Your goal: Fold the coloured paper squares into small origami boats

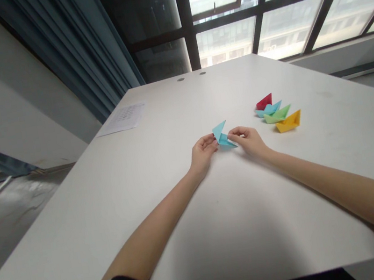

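Holds a light blue folded paper between both hands, to the left of the yellow paper boat and about level with it, on or just over the white table; cannot tell from this view any contact between paper and tabletop. Grasps the paper's left side in the left hand, with fingers curled and tips against the folded edge. Pinches the right side between thumb and forefinger of the right hand, on the stretch between the paper and the yellow paper boat. Shows in the paper one pointed flap slanting upward and another pointing right, with a folded part between.

Has just beyond the yellow paper boat a close, slanting row: first a green paper boat, next a blue paper boat, last a red paper boat. Overlaps in view from boat to boat; cannot tell any actual touching.

Has a printed sheet well to the left of the yellow paper boat and farther off, with print too small to read. Has two round inserts well beyond the boat and to its left, near the table's far edge, and past them a dark-framed window and a blue curtain.
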A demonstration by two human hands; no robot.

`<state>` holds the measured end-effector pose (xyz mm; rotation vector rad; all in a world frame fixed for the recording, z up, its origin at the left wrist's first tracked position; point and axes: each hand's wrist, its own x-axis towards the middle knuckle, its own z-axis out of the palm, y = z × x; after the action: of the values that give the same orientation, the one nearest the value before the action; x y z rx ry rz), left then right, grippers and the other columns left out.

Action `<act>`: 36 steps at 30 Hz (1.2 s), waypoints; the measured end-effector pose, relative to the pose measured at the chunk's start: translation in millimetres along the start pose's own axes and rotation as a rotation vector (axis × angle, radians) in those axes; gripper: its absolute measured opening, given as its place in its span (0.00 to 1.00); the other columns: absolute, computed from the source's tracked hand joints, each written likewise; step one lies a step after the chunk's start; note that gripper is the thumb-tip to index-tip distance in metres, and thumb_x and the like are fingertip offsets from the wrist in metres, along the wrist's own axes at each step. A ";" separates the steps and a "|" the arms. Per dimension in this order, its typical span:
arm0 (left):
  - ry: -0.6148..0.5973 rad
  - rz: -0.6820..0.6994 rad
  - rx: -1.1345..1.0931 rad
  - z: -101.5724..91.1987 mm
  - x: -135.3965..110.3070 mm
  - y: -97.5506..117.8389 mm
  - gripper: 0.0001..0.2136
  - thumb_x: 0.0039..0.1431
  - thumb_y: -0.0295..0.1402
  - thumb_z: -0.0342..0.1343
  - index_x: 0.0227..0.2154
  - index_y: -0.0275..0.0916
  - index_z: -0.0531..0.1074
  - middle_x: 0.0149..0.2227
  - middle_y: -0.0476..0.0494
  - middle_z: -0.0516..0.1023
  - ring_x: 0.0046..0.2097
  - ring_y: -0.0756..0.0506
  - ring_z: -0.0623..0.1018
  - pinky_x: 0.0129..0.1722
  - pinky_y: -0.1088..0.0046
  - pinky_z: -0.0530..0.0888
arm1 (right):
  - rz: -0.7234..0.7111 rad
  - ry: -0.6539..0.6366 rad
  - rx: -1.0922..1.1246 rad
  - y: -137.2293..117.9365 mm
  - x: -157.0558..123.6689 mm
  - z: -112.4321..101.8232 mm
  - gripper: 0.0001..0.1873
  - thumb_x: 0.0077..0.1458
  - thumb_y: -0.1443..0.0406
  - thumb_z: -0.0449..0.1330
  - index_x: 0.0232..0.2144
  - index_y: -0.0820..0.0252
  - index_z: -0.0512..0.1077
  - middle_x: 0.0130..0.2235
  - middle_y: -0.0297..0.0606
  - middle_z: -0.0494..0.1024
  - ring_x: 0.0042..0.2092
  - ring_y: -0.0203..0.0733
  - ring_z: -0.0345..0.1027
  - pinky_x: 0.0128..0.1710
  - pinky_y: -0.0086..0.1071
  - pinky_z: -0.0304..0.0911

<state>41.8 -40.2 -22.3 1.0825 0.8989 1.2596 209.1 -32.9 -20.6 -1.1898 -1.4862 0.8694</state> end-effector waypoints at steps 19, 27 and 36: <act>-0.006 0.003 -0.011 1.2 0.5 0.3 0.18 0.35 0.31 0.66 0.30 0.36 0.65 0.21 0.54 0.74 0.25 0.53 0.72 0.31 0.75 0.69 | -0.016 -0.104 -0.005 1.8 -2.1 3.8 0.19 0.44 0.52 0.61 0.31 0.61 0.73 0.27 0.35 0.73 0.28 0.36 0.63 0.28 0.29 0.58; -0.048 -0.061 0.148 3.1 -4.2 1.6 0.16 0.38 0.35 0.65 0.30 0.34 0.69 0.21 0.49 0.76 0.24 0.51 0.73 0.30 0.74 0.70 | 0.048 -0.056 0.143 -6.2 -3.3 4.3 0.17 0.42 0.53 0.62 0.24 0.62 0.71 0.23 0.33 0.73 0.25 0.34 0.62 0.26 0.29 0.57; -0.060 -0.057 0.186 6.1 -4.8 0.1 0.11 0.37 0.33 0.65 0.25 0.34 0.73 0.21 0.48 0.76 0.24 0.51 0.73 0.29 0.74 0.69 | 0.039 -0.107 0.126 -1.2 -1.9 3.0 0.18 0.39 0.54 0.64 0.26 0.64 0.72 0.25 0.36 0.73 0.27 0.37 0.64 0.29 0.31 0.60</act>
<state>47.0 -45.8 -20.8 1.2254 1.0092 1.1072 205.9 -34.8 -20.7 -1.0967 -1.4744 1.0524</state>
